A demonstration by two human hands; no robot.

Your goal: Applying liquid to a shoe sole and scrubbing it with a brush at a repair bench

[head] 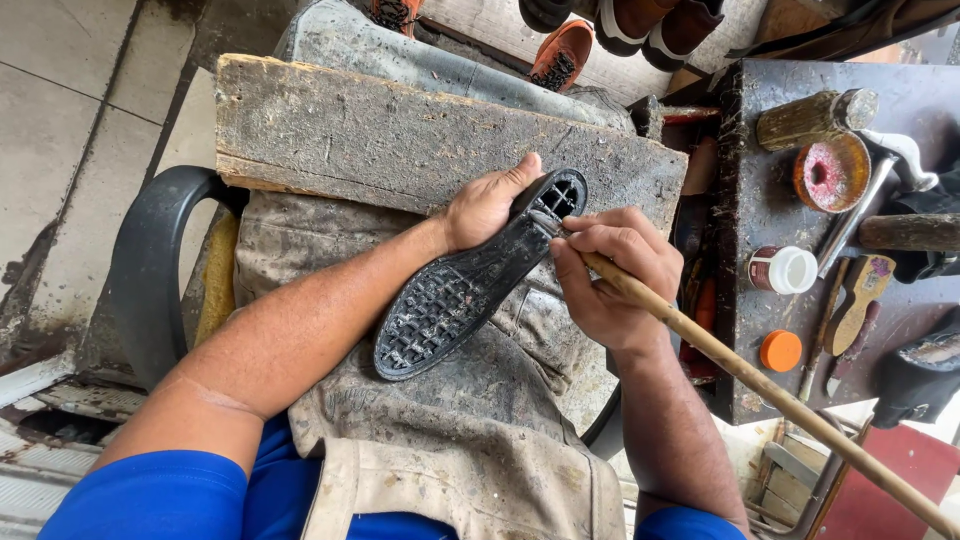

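Observation:
A black shoe lies sole-up across my lap, its treaded sole facing the camera and its heel end toward the upper right. My left hand grips the shoe's far edge near the heel. My right hand is closed around a long wooden stick, whose tip meets the sole's edge near the heel. The stick's handle runs down to the lower right corner. Both forearms reach in from blue sleeves.
A worn wooden board rests over my knees on a stained apron. A dark bench at right holds a small white jar, an orange lid, a red-stained tin and hand tools. Shoes lie beyond.

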